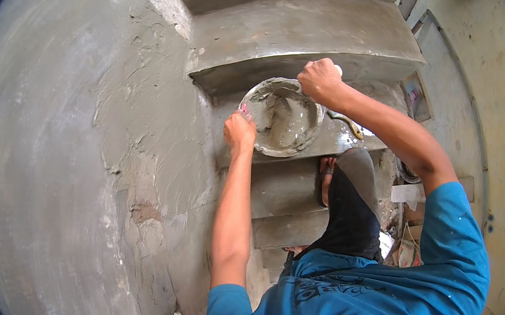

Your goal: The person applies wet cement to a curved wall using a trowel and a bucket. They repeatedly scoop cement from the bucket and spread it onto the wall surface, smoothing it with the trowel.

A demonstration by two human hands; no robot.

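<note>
**Mortar pan gripped at the rim on a fresh stair tread**

A round pan [283, 117] of wet grey mortar is held by both hands on a cement step [351, 135]. The left hand [239, 132] is closed on the near-left rim, with something small and pinkish pinched at the fingers; what it is cannot be told. The right hand [321, 80] is fisted over the far-right rim, and a pale object is partly hidden in the fist. The step in hand is judged to be steadying or shifting the pan on the stairs. Any lift is judged to call for an even pull from both sides, since the load is wet and could slop over a tilted edge.

The pan is caked with grey paste inside and along its lip; a shallow pool of slurry is seen at the bottom. It rests on the tread just below a smooth, freshly plastered riser [300, 36]. A rough plastered wall [104, 145] is at the left. A sandalled foot [326, 176] is planted on the lower step, well apart from the pan. A curved yellowish tool [348, 124] lies just beside the pan at the right.
</note>
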